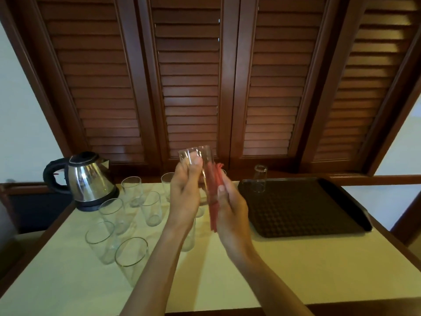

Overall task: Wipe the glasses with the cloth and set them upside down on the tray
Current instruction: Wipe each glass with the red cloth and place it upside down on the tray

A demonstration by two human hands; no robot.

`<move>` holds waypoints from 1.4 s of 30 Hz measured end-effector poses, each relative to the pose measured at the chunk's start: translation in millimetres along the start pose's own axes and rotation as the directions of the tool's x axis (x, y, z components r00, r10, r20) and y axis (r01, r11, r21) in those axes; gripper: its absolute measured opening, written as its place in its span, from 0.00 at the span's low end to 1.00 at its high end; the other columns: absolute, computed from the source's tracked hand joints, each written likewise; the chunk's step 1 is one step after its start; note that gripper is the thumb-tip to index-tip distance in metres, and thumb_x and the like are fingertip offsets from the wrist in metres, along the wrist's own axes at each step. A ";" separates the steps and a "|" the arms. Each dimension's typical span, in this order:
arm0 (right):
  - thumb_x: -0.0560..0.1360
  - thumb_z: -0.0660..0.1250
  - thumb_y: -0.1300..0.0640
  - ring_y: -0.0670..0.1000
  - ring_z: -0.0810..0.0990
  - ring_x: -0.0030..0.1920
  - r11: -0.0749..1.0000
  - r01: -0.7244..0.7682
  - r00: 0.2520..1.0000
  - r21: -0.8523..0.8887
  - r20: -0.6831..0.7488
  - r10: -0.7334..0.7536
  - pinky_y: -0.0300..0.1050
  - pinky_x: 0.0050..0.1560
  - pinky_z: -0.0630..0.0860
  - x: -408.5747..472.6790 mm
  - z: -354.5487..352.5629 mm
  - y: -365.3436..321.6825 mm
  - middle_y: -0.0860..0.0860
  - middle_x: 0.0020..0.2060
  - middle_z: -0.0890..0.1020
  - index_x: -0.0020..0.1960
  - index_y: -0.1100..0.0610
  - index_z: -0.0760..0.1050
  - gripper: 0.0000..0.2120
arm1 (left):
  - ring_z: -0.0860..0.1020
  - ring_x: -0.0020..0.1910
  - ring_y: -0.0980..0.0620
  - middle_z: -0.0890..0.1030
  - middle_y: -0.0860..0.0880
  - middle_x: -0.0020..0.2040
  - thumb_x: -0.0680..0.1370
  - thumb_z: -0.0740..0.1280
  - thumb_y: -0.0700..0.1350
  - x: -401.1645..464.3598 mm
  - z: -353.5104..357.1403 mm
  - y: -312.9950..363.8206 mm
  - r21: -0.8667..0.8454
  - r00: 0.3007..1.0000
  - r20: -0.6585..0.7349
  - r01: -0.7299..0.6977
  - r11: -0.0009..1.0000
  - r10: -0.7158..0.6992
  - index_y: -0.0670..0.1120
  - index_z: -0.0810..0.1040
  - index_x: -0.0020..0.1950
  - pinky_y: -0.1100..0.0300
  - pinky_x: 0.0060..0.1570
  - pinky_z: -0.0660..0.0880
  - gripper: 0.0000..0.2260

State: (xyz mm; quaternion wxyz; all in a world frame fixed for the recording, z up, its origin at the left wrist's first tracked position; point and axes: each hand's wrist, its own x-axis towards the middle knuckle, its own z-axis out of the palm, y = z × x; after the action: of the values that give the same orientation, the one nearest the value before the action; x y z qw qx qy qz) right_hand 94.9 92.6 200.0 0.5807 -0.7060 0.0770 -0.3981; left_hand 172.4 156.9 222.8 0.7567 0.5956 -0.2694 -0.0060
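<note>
Both forearms reach up over the pale tabletop (227,281). Left hand (185,192) grips a clear glass (200,163) held up in the air, fingers curled round it. Right hand (230,206) presses a red cloth (215,197) against the glass side. Empty glasses (127,224) stand upright at left beside a kettle (88,179). One glass (259,179) sits upside down on the dark tray (307,210).

Both forearms and hands (184,197) are bare, without sleeves.
</note>
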 end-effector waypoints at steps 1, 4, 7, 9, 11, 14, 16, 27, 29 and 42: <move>0.86 0.55 0.57 0.33 0.78 0.61 1.000 0.016 1.000 0.001 -0.008 -0.016 0.34 0.61 0.76 -4.5 1.4 -2.0 0.36 0.60 0.80 0.73 0.45 0.67 0.17 | 0.83 0.49 0.40 0.83 0.41 0.51 0.81 0.63 0.63 6.1 -1.5 0.8 -0.008 1.000 -0.015 -0.005 1.000 0.005 0.49 0.81 0.57 0.47 0.49 0.83 0.19; 0.86 0.55 0.56 0.41 0.73 0.70 0.996 0.083 0.995 -0.039 -0.048 -0.085 0.43 0.70 0.72 10.1 0.2 -10.8 0.41 0.69 0.76 0.75 0.47 0.66 0.18 | 0.79 0.37 0.59 0.81 0.53 0.41 0.79 0.65 0.59 0.3 0.6 -3.8 0.007 0.999 0.009 0.039 0.999 -0.039 0.49 0.82 0.58 0.62 0.41 0.77 0.17; 0.87 0.53 0.55 0.48 0.80 0.63 1.000 0.006 1.000 0.010 -0.026 -0.005 0.53 0.63 0.79 29.6 -8.6 -7.5 0.48 0.64 0.81 0.76 0.46 0.67 0.19 | 0.80 0.44 0.57 0.83 0.50 0.48 0.82 0.62 0.61 -16.2 3.3 -10.8 0.062 0.993 0.117 0.002 0.998 -0.009 0.49 0.81 0.63 0.60 0.45 0.80 0.19; 0.87 0.53 0.56 0.43 0.81 0.60 0.997 -0.072 0.997 0.022 0.013 0.072 0.50 0.61 0.80 16.9 -8.4 -5.6 0.42 0.59 0.83 0.73 0.45 0.70 0.18 | 0.82 0.52 0.50 0.82 0.44 0.55 0.83 0.61 0.62 -6.7 1.7 -10.7 0.064 0.996 0.074 -0.061 0.996 0.056 0.50 0.81 0.64 0.54 0.52 0.81 0.20; 0.86 0.54 0.57 0.34 0.77 0.62 0.997 -0.080 0.996 0.023 0.051 0.079 0.40 0.65 0.76 2.0 -5.9 -13.0 0.27 0.56 0.80 0.69 0.38 0.68 0.18 | 0.81 0.51 0.44 0.82 0.44 0.51 0.82 0.61 0.65 9.1 -0.7 -6.0 0.074 0.999 -0.007 -0.052 0.996 0.053 0.51 0.83 0.58 0.46 0.54 0.80 0.20; 0.86 0.54 0.58 0.35 0.75 0.66 0.998 -0.057 0.998 0.021 0.021 0.057 0.36 0.66 0.72 14.3 -8.2 -17.8 0.30 0.61 0.78 0.74 0.45 0.66 0.18 | 0.76 0.40 0.54 0.78 0.53 0.39 0.83 0.62 0.62 -1.0 -0.8 -9.3 0.086 0.998 0.038 -0.043 0.995 0.040 0.54 0.83 0.48 0.55 0.45 0.75 0.17; 0.87 0.54 0.55 0.44 0.80 0.63 0.990 -0.125 0.992 0.073 0.019 0.124 0.47 0.65 0.77 26.4 -12.1 -15.8 0.44 0.62 0.82 0.75 0.49 0.69 0.18 | 0.77 0.42 0.55 0.78 0.47 0.44 0.82 0.61 0.64 -12.3 0.1 -11.9 0.111 0.993 0.116 -0.040 0.993 0.027 0.57 0.84 0.52 0.60 0.46 0.75 0.16; 0.86 0.55 0.54 0.51 0.82 0.62 0.848 -0.414 0.905 0.329 0.051 0.422 0.50 0.60 0.79 19.2 -18.5 -17.4 0.49 0.59 0.84 0.68 0.46 0.76 0.16 | 0.86 0.55 0.49 0.86 0.49 0.57 0.77 0.70 0.57 -18.0 -5.1 -6.5 0.007 0.984 0.151 0.095 0.995 -0.095 0.48 0.82 0.64 0.52 0.51 0.84 0.19; 0.86 0.55 0.54 0.54 0.84 0.58 0.733 -0.517 0.835 0.442 0.071 0.545 0.47 0.50 0.82 14.4 -25.4 -18.3 0.53 0.57 0.85 0.68 0.49 0.76 0.16 | 0.86 0.57 0.48 0.87 0.49 0.57 0.75 0.71 0.54 -12.6 -4.6 -2.3 -0.070 0.987 0.129 0.110 0.991 -0.100 0.47 0.82 0.64 0.55 0.53 0.84 0.19; 0.87 0.51 0.56 0.54 0.82 0.58 0.678 -0.574 0.759 0.460 -0.011 0.651 0.49 0.56 0.78 21.1 -24.6 -26.7 0.56 0.60 0.83 0.70 0.49 0.75 0.18 | 0.83 0.63 0.44 0.84 0.49 0.60 0.69 0.82 0.47 9.3 -8.1 -0.9 -0.255 0.988 0.056 0.155 0.954 -0.146 0.56 0.76 0.67 0.48 0.60 0.79 0.29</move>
State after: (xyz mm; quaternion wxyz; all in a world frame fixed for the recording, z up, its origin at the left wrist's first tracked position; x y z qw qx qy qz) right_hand 83.5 70.3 233.8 0.8118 -0.4552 0.2702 -0.2465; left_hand 184.0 160.9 224.6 0.8204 0.5102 -0.2338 -0.1096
